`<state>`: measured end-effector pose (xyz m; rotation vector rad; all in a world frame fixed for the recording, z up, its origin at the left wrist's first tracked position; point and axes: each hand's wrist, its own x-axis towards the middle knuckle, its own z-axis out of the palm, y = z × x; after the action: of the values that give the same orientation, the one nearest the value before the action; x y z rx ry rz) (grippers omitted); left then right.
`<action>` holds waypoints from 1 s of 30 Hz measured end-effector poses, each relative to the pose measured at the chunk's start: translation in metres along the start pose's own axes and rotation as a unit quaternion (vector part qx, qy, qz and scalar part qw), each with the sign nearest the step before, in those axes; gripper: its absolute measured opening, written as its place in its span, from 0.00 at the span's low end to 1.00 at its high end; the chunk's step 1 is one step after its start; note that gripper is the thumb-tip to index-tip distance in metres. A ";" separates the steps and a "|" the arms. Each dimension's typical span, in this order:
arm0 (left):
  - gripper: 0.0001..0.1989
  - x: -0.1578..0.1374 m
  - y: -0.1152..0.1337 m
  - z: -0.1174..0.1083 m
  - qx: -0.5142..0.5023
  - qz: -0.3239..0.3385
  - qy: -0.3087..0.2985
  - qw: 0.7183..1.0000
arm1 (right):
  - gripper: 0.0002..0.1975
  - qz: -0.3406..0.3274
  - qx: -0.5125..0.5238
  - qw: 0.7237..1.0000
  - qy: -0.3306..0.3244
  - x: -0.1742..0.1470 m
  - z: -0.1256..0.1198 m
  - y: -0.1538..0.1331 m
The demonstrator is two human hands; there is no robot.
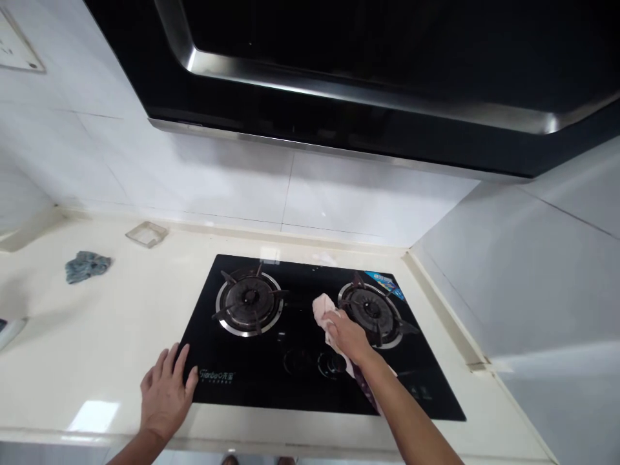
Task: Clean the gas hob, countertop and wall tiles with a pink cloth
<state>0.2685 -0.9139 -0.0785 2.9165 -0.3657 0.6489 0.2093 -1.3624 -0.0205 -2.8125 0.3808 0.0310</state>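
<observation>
A black glass gas stove with two burners is set into the pale countertop. My right hand grips a light pink cloth against the glass between the burners, close to the right burner. Part of the cloth trails under my forearm, where a dark patterned piece also shows. My left hand lies flat at the stove's front left corner, fingers spread, fingertips at the glass edge. The left burner stands beyond it, its pan supports in place.
A crumpled blue-grey rag and a shallow clear tray lie on the counter at left. A black range hood overhangs the stove. A tiled wall closes the right side.
</observation>
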 end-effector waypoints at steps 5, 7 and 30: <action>0.27 -0.001 -0.001 0.000 0.010 -0.008 -0.004 1.000 | 0.20 0.005 0.001 1.000 0.002 0.059 -0.002 -0.031; 0.27 -0.002 0.000 -0.001 0.017 -0.011 -0.005 1.000 | 0.30 0.023 -0.002 1.000 0.005 0.070 -0.002 -0.035; 0.25 -0.004 0.000 0.001 0.019 -0.017 0.006 1.000 | 0.23 -0.255 -0.059 0.964 -0.043 -0.036 0.025 -0.165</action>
<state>0.2655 -0.9131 -0.0815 2.9454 -0.3062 0.6760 0.2181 -1.1935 0.0067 -2.9242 -0.3822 0.0643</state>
